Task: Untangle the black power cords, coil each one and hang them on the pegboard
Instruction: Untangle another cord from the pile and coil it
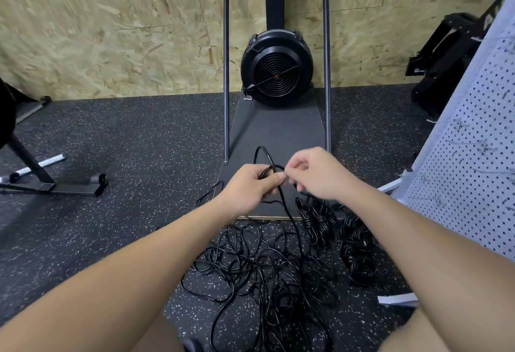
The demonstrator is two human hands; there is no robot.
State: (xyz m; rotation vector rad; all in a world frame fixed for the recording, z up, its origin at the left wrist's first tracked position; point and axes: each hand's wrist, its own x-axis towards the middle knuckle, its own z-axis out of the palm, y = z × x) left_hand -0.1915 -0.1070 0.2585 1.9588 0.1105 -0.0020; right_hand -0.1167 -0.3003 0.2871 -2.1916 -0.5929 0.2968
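A tangle of black power cords [259, 265] lies on the speckled floor below my arms. One black cord [292, 220] rises out of it to my hands and forms a small loop [263, 153] above them. My left hand [250, 187] grips this cord with curled fingers. Touching it from the right, my right hand [315, 173] pinches the same cord between thumb and fingertips. Several coiled, bound cords [320, 220] lie on the floor to the right, with more coils [359, 251] beside them. The white pegboard [473, 162] leans at the right edge, its wire hooks bare.
A black fan-wheel exercise machine [276, 67] with two upright metal rails stands straight ahead on a dark base [278, 128] against an OSB wall. A black equipment frame [41, 181] sits at left. Dark gear [440, 56] stands at back right.
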